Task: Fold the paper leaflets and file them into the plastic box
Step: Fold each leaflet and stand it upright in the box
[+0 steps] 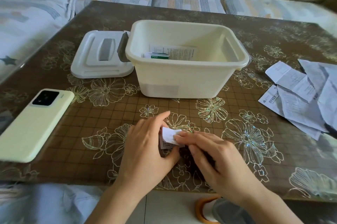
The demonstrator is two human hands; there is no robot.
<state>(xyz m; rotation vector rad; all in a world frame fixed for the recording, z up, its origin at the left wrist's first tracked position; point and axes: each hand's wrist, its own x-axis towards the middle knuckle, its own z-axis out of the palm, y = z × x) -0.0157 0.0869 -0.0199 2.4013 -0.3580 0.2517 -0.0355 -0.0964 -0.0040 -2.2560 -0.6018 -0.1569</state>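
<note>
Leftmost, a pale phone [34,123] lies face down on the worktop [91,132]. White lid [102,56] rests touching the open plastic box [182,78]; filed leaflets [173,52] lie on its floor. Near the front edge, left hand [147,143] grips a small folded leaflet [170,137], fingers curled round it. Right hand [217,158] presses it with nearly straight fingers. Unfolded leaflets [306,96] heaped far right.
</note>
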